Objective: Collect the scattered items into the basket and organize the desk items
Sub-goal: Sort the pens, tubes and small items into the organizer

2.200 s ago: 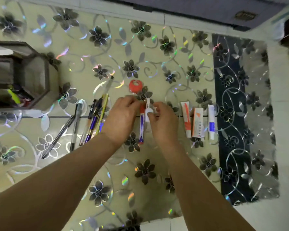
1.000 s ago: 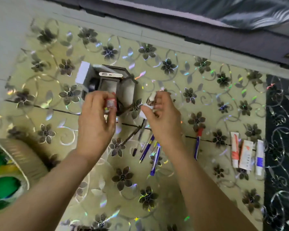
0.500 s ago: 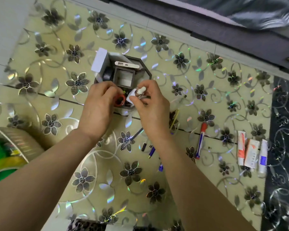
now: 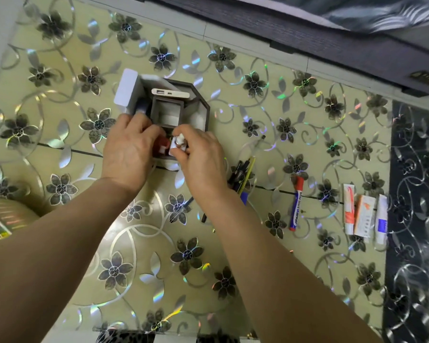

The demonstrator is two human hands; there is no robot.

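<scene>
A dark octagonal desk organizer (image 4: 203,105) stands on the flower-patterned table, with a silver power bank (image 4: 170,93) and a white box (image 4: 126,91) in it. Over its near compartment my left hand (image 4: 129,149) holds a small red item (image 4: 162,144). Beside it, my right hand (image 4: 201,157) pinches a small white bottle (image 4: 178,142). A red-capped whiteboard marker (image 4: 296,204) and a bunch of pens (image 4: 240,172) lie to the right of my right wrist.
Three ointment tubes and boxes (image 4: 363,214) lie side by side at the right, near a dark table strip (image 4: 416,194). A round basket (image 4: 8,216) with green contents sits at the left edge. A grey ledge runs along the far side.
Both hands carried the red item and the white bottle from the middle of the table left to the organizer. They now sit lower over its near compartment.
</scene>
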